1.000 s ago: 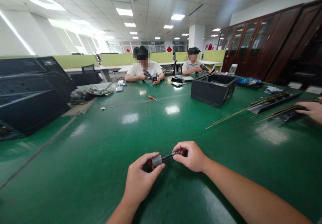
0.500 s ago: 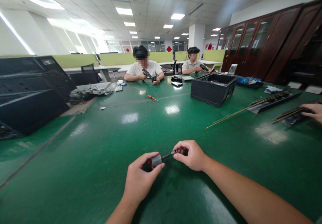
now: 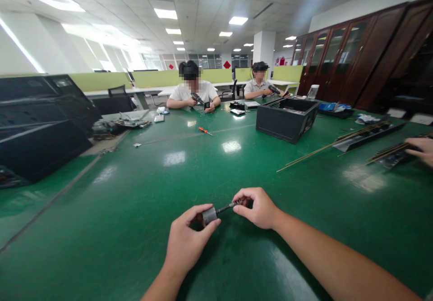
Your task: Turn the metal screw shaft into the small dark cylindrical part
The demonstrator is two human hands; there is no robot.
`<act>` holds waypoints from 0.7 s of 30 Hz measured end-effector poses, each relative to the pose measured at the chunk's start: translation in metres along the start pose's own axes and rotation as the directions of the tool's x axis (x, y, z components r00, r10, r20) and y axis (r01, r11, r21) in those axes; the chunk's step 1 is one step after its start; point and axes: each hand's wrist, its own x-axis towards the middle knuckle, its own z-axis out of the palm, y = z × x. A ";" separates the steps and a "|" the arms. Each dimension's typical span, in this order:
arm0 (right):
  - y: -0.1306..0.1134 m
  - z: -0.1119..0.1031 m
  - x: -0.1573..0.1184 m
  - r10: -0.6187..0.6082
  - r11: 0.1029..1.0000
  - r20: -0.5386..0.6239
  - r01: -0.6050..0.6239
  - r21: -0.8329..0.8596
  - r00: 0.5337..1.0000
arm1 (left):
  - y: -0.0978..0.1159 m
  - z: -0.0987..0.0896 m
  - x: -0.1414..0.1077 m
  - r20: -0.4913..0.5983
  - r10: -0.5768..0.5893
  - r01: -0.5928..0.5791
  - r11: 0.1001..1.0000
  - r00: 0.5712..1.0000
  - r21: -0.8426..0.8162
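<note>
Above the near part of the green table, both of my hands hold one metal piece: a short grey cylinder (image 3: 209, 215) with a thin dark shaft (image 3: 224, 208) that has a ridged, screw-like far end. My left hand (image 3: 186, 240) pinches the cylinder between thumb and fingers. At the other end, my right hand (image 3: 260, 208) has thumb and fingertips closed on the ridged part, hiding some of it. The piece slants slightly upward to the right. I cannot make out its exact kind.
Farther off on the green table (image 3: 142, 211) lies an orange-handled screwdriver (image 3: 203, 130). A black computer case (image 3: 277, 123) stands beyond it to the right, with thin rods (image 3: 311, 157) nearby. Dark cases (image 3: 43, 125) stand at left. Two people (image 3: 194, 91) sit opposite; another person's hand (image 3: 421, 150) shows at right.
Almost nothing differs. The view has shifted very slightly, and both of my hands keep the same hold on the cylinder and its shaft.
</note>
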 end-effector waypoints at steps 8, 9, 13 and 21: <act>0.012 -0.002 0.005 0.131 0.937 -0.059 -0.104 0.332 0.990 | 0.001 -0.002 0.000 -0.075 0.020 -0.013 0.996 0.997 0.090; 0.015 -0.002 0.007 0.152 0.919 -0.071 -0.114 0.377 0.986 | 0.001 -0.002 0.001 -0.095 0.024 -0.014 0.994 0.995 0.104; 0.023 0.002 0.014 0.193 0.859 -0.076 -0.131 0.494 0.978 | -0.003 -0.003 0.004 -0.163 -0.016 0.028 0.997 0.987 0.072; 0.029 0.003 0.019 0.175 0.887 -0.033 -0.143 0.438 0.984 | 0.009 -0.014 0.008 -0.240 -0.236 0.158 0.939 0.942 -0.304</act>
